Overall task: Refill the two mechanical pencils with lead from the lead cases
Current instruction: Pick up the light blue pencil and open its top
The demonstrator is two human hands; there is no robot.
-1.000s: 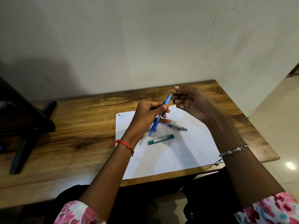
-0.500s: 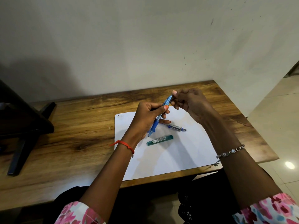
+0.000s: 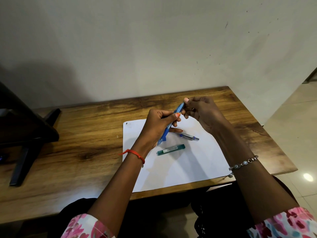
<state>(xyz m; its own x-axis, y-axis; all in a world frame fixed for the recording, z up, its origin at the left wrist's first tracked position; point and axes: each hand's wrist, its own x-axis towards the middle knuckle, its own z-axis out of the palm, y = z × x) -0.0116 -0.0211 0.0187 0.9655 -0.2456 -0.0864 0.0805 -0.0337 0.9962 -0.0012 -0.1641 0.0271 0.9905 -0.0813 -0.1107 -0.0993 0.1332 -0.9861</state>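
Observation:
My left hand grips a blue mechanical pencil, held tilted above the white paper with its tip pointing down. The thumb and fingertips of my right hand pinch the pencil's upper end. A second mechanical pencil, grey and blue, lies flat on the paper just right of my left hand. A green lead case lies on the paper below the held pencil. I see only one lead case; whether my right hand holds lead is hidden.
The wooden table stands against a plain wall. A dark stand with a leg occupies the left end. The table's right edge drops to a tiled floor.
My right hand, open-fingered beside the pencil a second ago, has moved in and shut its fingertips on the pencil's top end. My left hand has kept the pencil nearly still.

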